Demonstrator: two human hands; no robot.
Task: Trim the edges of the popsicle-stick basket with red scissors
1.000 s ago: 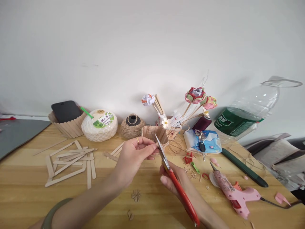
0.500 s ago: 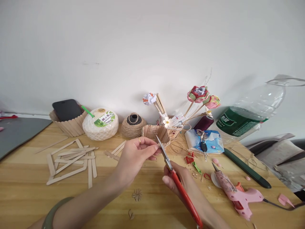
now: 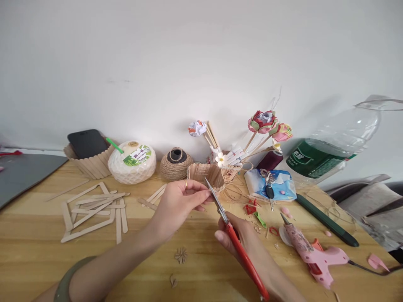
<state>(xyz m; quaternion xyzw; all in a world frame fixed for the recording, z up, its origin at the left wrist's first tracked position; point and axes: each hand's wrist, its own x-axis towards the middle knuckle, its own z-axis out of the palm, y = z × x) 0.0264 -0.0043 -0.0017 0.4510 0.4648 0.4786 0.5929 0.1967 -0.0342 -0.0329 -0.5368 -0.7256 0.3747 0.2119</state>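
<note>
Seen in the head view: grasping the red-handled scissors (image 3: 241, 247) with the right hand (image 3: 247, 237), just right of the centre, blades angled up and leftward. Pinching thumb and fingers together with the left hand (image 3: 181, 203) beside the blades – too small to tell what is between them. Standing just behind the fingertips, by the rim of the wooden-stick container (image 3: 201, 173). Spread across the worktop (image 3: 141, 268) at left: loose craft sticks (image 3: 88, 230), well apart from the left hand. Lying below the hands, near the bottom centre: a curled wood rosette (image 3: 181, 255), with bare wood around it. Resting close to the worktop's slanting right edge: a pink glue gun (image 3: 324, 260) and a dark green tool (image 3: 327, 220) – both right of the scissors, not touching them.
</note>
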